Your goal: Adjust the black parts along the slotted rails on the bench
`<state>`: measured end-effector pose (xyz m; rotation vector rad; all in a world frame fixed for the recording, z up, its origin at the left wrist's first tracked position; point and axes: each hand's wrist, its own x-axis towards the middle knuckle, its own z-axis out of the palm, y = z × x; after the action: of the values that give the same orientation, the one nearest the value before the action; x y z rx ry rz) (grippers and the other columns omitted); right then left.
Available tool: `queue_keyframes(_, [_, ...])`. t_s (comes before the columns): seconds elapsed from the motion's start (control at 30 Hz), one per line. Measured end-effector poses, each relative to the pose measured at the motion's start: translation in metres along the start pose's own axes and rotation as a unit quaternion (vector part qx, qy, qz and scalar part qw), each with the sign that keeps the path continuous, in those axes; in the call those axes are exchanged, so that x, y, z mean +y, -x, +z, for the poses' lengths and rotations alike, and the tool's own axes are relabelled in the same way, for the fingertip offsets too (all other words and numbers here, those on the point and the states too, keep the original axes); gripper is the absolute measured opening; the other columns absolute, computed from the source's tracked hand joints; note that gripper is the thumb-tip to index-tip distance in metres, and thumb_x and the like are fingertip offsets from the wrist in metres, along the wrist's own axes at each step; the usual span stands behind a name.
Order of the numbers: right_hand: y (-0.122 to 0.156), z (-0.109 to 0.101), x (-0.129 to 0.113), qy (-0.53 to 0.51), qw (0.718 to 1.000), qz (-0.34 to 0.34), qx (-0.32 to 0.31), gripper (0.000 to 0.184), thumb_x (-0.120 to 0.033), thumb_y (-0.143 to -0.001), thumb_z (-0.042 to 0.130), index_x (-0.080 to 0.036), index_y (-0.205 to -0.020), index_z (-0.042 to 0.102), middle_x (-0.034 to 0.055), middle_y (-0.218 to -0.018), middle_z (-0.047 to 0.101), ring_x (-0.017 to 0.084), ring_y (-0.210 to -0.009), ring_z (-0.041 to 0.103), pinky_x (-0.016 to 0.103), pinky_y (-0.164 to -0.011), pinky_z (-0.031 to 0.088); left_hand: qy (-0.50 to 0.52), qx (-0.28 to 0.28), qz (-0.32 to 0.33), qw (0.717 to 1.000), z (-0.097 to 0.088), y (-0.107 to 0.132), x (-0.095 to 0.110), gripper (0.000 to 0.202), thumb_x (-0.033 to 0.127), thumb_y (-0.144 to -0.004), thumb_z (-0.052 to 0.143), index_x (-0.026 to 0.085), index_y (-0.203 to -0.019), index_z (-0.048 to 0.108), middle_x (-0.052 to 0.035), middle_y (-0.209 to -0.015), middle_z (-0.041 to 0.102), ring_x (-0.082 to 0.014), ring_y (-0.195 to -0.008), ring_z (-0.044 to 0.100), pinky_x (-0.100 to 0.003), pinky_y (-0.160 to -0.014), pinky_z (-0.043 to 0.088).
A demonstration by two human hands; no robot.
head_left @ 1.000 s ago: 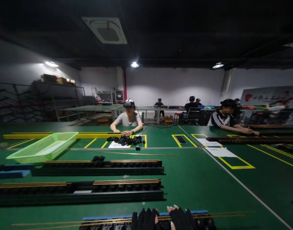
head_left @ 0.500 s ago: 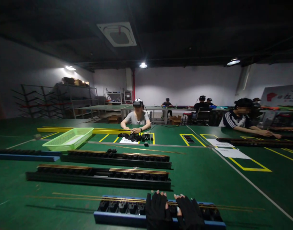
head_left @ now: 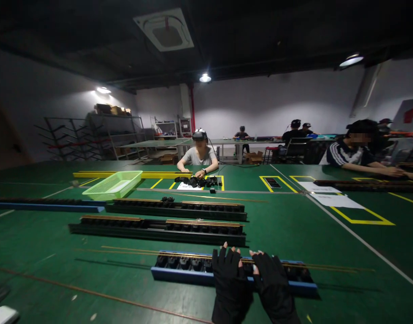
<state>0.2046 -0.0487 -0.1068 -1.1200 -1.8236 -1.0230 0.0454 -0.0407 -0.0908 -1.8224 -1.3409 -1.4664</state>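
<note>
**Both gloved hands down on the brass rods at the blue fixture**

In the head view, my left hand point(head_left: 230, 280) and right hand point(head_left: 274, 282) wear black fingerless gloves and sit palm-down, a little apart. The fingers of each curve down over thin brass rods point(head_left: 192, 256), which lie lengthwise across a blue-based black slotted fixture point(head_left: 182, 275). The hands touch the rods or sit right on them, but the gloves hide the contact, so I cannot tell whether either hand is pinching them. Both wrists run off the bottom edge of the frame.

Beyond the fixture lie two long black fixtures topped with brass strips point(head_left: 175, 209), and past those, to the left, a green plastic basket point(head_left: 112, 186). Further beyond the fixture, a person in a grey T-shirt point(head_left: 200, 157) has both hands at a heap of small black parts point(head_left: 197, 182), too small to make out.
</note>
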Motion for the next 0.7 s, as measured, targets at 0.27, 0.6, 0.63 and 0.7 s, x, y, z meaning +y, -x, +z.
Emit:
queue_keyframes(0.27, [-0.004,-0.009,-0.008,-0.018,0.998,0.049,-0.046,0.032,-0.018,-0.093,0.048,-0.018,-0.117,0.069,0.0082,-0.117,0.073,0.023,-0.113,0.063,0.046,-0.114,0.031,0.009,-0.028,-0.01,1.0,-0.008,0.001,0.006,0.035,0.007,-0.082,0.05,0.021,-0.11,0.065,-0.0087,-0.104,0.074,-0.0272,-0.114,0.063,-0.056,-0.109,0.031])
queue_keyframes(0.6, [-0.006,-0.018,-0.008,-0.04,0.996,0.061,-0.053,0.032,-0.02,-0.093,0.05,-0.016,-0.121,0.064,0.0106,-0.116,0.072,0.024,-0.11,0.063,0.047,-0.111,0.033,-0.042,-0.059,0.023,0.997,-0.019,0.001,0.013,0.034,0.012,-0.075,0.06,0.021,-0.107,0.063,-0.0074,-0.106,0.072,-0.0244,-0.106,0.065,-0.054,-0.109,0.037])
queue_keyframes(0.63, [-0.006,-0.019,-0.007,-0.037,0.996,0.053,-0.055,0.032,-0.019,-0.092,0.051,-0.015,-0.121,0.064,0.0113,-0.115,0.071,0.024,-0.109,0.062,0.047,-0.11,0.034,-0.05,-0.054,0.008,0.997,-0.019,-0.001,0.015,0.034,0.011,-0.075,0.058,0.021,-0.107,0.063,-0.0061,-0.104,0.072,-0.0232,-0.104,0.065,-0.052,-0.109,0.038])
queue_keyframes(0.7, [-0.008,-0.022,-0.006,-0.029,0.997,0.033,-0.063,0.033,-0.019,-0.092,0.053,-0.015,-0.123,0.062,0.0123,-0.115,0.071,0.026,-0.108,0.062,0.048,-0.107,0.035,-0.045,-0.051,-0.016,0.998,-0.019,-0.004,0.017,0.034,0.01,-0.076,0.055,0.022,-0.106,0.063,-0.0043,-0.1,0.073,-0.0218,-0.1,0.065,-0.05,-0.108,0.038])
